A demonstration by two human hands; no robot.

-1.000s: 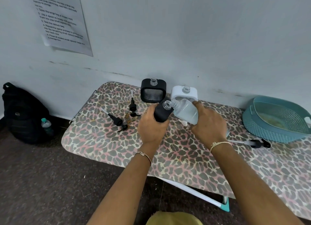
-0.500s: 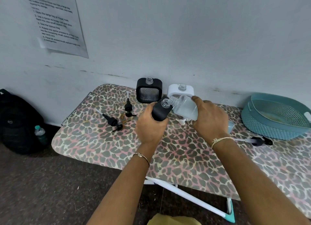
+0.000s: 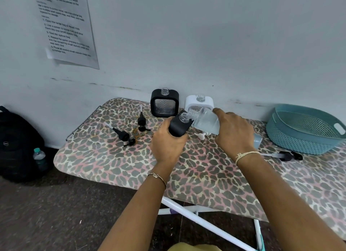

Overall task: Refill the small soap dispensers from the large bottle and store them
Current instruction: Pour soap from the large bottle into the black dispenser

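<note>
Left hand [image 3: 166, 147] fingers wrapped around black dispenser [image 3: 177, 126], above tabletop [image 3: 206, 175], neck tilted right. Right hand [image 3: 234, 132] fingers clasp large bottle [image 3: 206, 119], long axis near-horizontal, mouth touching dispenser's opening from right.

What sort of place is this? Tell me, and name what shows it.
Probably a makeshift indoor work spot, not a bathroom: a folding board with a leopard-print cover against a bare wall, a printed instruction sheet taped up, a backpack on the floor.

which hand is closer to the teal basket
Right. The right hand, tipping the clear bottle, sits just left of the teal basket. The left hand, holding the black dispenser, is farther left.
</note>
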